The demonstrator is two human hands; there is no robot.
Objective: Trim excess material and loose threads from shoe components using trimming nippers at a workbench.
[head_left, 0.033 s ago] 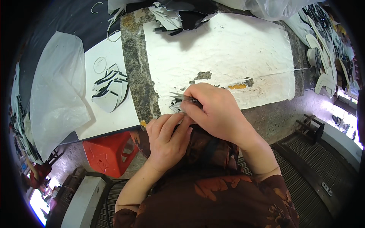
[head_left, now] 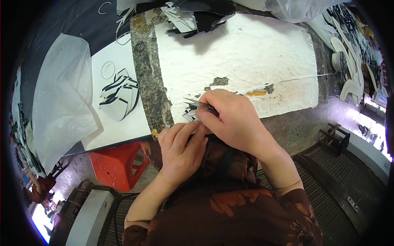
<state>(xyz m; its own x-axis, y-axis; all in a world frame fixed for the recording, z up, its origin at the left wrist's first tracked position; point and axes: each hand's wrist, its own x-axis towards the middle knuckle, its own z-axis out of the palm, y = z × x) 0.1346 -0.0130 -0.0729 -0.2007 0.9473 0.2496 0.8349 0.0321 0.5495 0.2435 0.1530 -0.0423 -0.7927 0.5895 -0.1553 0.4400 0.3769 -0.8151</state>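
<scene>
My right hand (head_left: 232,117) is closed around a pair of small scissors (head_left: 199,103), their pointed silver blades aimed left over the table's near edge. Most of the dark handle is hidden in my palm. Just under the blades lie small white and black cut pieces (head_left: 190,114), partly covered by my fingers. Beside them, my left hand (head_left: 180,151) has its fingers bent and pressed together at the table edge, almost touching my right fingertips. Whatever it pinches is hidden from view.
A white sheet (head_left: 254,45) with torn patches covers the stone tabletop. To the left, a fanned stack of white and black pieces (head_left: 119,98) lies by a plastic bag (head_left: 65,90). More pieces (head_left: 182,18) are piled at the back. A red stool (head_left: 117,168) stands below left.
</scene>
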